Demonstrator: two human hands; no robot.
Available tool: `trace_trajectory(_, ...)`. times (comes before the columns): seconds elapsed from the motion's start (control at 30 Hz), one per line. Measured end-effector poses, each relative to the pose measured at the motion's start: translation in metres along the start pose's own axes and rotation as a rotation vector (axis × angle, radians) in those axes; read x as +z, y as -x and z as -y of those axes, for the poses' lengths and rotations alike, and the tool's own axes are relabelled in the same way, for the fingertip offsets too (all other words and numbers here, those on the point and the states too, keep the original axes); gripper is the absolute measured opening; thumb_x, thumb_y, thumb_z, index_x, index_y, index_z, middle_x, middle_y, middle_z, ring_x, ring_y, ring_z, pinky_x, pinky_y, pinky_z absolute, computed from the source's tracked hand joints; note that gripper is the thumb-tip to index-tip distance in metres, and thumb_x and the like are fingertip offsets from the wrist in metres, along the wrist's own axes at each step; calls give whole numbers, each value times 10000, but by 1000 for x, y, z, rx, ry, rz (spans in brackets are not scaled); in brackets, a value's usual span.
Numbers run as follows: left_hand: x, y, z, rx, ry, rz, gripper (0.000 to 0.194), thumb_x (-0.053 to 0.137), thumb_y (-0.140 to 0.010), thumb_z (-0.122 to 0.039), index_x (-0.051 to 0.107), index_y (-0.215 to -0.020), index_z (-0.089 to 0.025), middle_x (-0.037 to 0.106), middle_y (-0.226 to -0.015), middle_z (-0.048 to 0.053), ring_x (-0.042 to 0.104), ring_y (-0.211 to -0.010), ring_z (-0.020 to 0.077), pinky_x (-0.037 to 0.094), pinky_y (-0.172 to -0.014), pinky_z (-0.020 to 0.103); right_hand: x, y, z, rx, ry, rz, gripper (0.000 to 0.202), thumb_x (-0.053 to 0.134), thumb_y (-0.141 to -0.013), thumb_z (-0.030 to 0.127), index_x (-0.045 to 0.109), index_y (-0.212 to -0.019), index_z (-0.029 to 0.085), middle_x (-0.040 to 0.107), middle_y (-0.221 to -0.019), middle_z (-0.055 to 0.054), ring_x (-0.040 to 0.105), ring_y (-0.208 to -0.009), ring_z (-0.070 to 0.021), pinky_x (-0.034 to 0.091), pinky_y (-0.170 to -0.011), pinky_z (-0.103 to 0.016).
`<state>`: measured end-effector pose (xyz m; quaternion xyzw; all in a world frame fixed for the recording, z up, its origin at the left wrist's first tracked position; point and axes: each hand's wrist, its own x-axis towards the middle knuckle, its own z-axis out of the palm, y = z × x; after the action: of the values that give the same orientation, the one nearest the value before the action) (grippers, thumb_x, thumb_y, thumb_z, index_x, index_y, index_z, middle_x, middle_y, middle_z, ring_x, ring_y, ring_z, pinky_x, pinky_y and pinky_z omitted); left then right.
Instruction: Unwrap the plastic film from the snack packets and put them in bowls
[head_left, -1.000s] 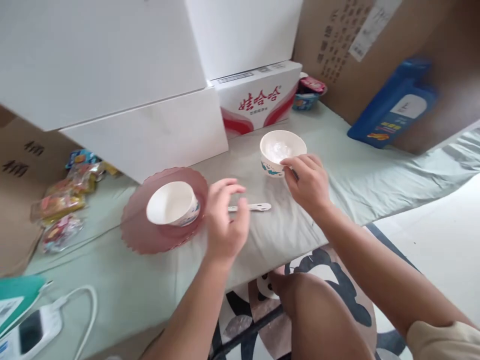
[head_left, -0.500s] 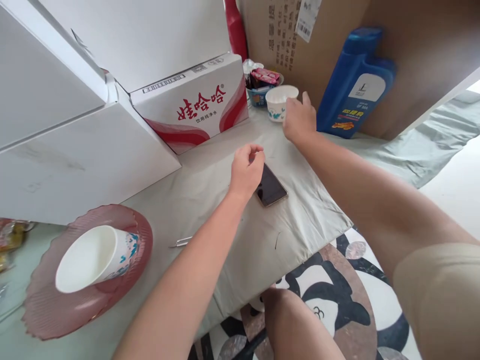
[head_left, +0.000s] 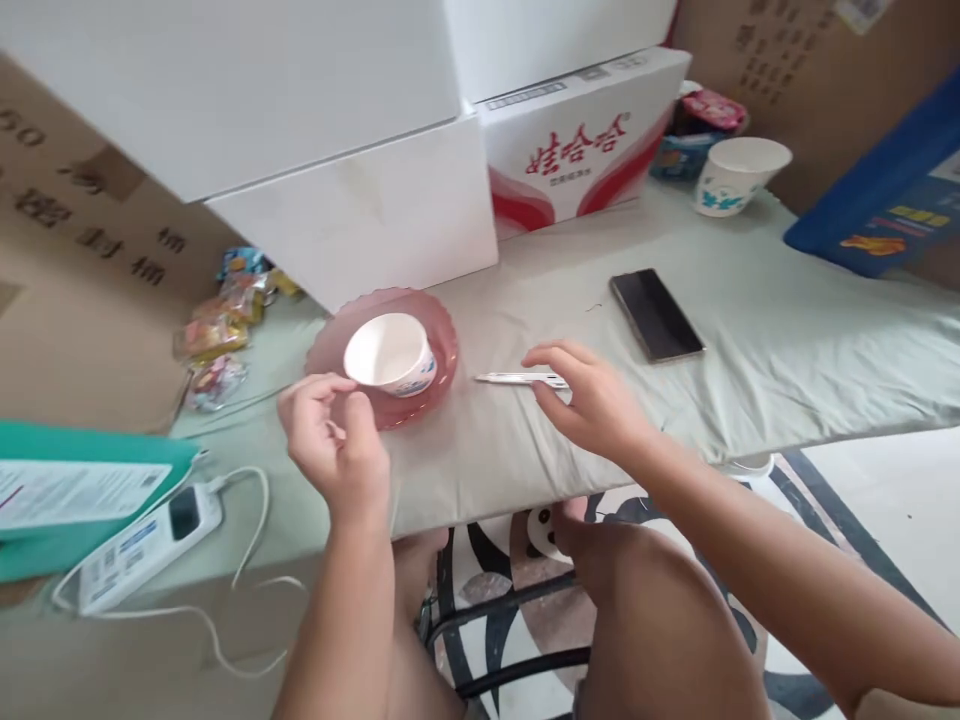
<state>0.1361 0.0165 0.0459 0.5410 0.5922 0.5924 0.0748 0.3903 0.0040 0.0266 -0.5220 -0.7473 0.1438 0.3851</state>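
Left grip [head_left: 337, 440]: fingers curled, thumb and forefinger slightly parted, at the near left edge of the pink plate [head_left: 442, 350]. Fingertips lie by the rim of the patterned bowl [head_left: 390, 355]; contact is hard to judge (motion blur here). Nothing is clearly held.

Right grip [head_left: 592, 405]: half open, thumb and forefinger spread around one end of the slim white tool [head_left: 514, 378], which lies flat right of the plate. Whether skin meets it, cannot tell.

Patterned bowl sits tilted within the pink plate, mouth toward the upper left, blue marks on its side. Plate rests on the cloth-covered counter [head_left: 480, 450].

Farther out, right side: dark phone [head_left: 656, 315], face up beyond the right grip. Second bowl [head_left: 739, 178] upright near the back, beside small packaged tubs [head_left: 694, 130]. Blue bottle [head_left: 885, 195] leans at the right edge of view. Red-and-white carton [head_left: 574, 165] stands behind, beside a plain white box [head_left: 367, 220].

Left side: wrapped snacks [head_left: 217, 335] in a loose row, white power strip [head_left: 150, 550] with cable, green packet [head_left: 82, 490] alongside.
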Motion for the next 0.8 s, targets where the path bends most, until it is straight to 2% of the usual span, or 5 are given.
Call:
trace_trajectory(0.1,-35,-14,43,-126,-116,-114,144,615,-729,-168,667,-858,-205,544,-1047,78,562,-1042,242,487,-922,402,31,-35,50,-81,-26,136,240,513,-931,202,685,-1097,224,731,-1052,-85,683,-972,-241,534,-836,-367)
trace_trajectory(0.37,-53,-22,85,-451,18,194,136,634,-804,-299,707,-882,-214,598,-1036,45,615,-865,166,522,-869,331,105,-122,119,-29,504,621,241,527,-872,116,719,-1007,176,762,-977,-109,660,-933,-261,400,-858,-378)
trace_trajectory(0.53,-45,-21,75,-487,146,234,185,599,-845,-344,716,-883,-206,590,-1204,99,641,-958,203,540,-858,354,91,-116,106,-100,635,280,221,473,-914,154,632,-767,198,712,-797,-75,609,-804,-225,380,-926,-392)
trace_trajectory(0.7,-30,-13,61,-560,471,527,247,629,-855,-348,704,-1071,-255,654,-1280,81,654,-1110,246,515,-915,371,75,-99,115,-201,552,-42,261,477,-946,247,573,-704,227,612,-683,-47,565,-829,-240,379,-930,-415)
trace_trajectory(0.8,-31,-16,64,-662,561,325,209,632,-846,-346,682,-1027,-255,684,-1158,57,662,-1048,219,502,-841,324,93,-100,134,-271,522,28,256,460,-970,262,631,-784,224,656,-748,-61,579,-895,-252,374,-923,-409)
